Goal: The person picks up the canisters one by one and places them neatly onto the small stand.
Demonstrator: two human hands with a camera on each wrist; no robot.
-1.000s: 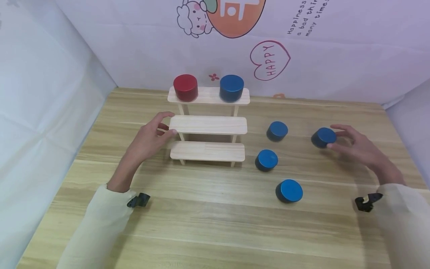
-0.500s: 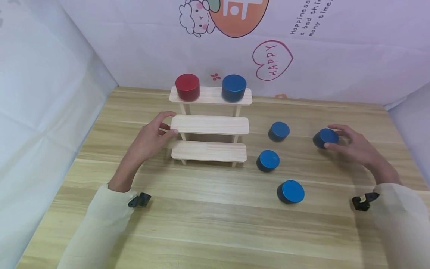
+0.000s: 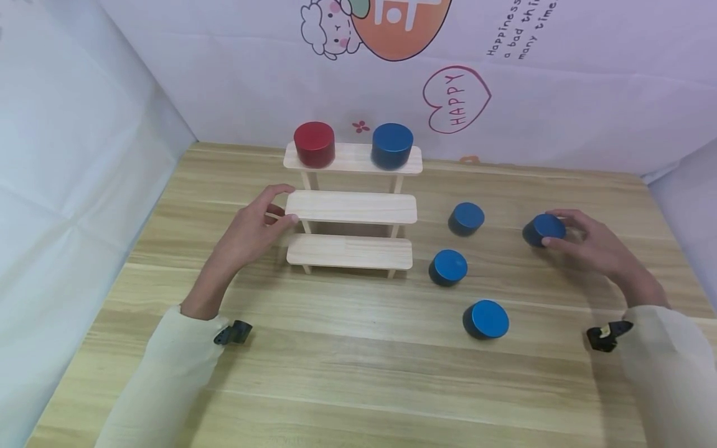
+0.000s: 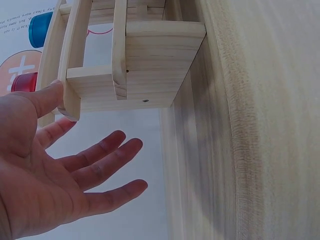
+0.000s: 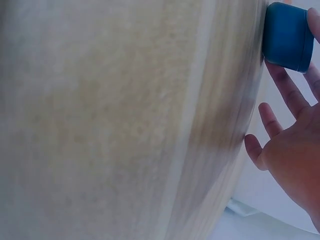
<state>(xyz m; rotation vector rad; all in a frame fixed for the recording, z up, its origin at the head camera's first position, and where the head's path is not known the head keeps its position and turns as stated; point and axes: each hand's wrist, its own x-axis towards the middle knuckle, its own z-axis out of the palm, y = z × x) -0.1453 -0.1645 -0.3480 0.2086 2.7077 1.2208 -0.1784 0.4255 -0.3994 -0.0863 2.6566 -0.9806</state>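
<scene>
A three-step wooden display stand stands towards the back of the table. My left hand pinches the left end of its middle step between thumb and index finger; in the left wrist view the other fingers are spread in the air. A red round tin and a blue round tin sit on the top step. At the right, my right hand holds a smaller blue tin by its side, thumb in front and fingers behind. That tin rests on the table in the right wrist view.
Between the stand and my right hand lie more blue tins: one at the back, one in the middle and one nearer me. A printed white cloth hangs behind the table.
My right hand has moved slightly left and its thumb and fingers have come onto the blue tin. My left hand stays at the stand. The head view has shifted a little.
</scene>
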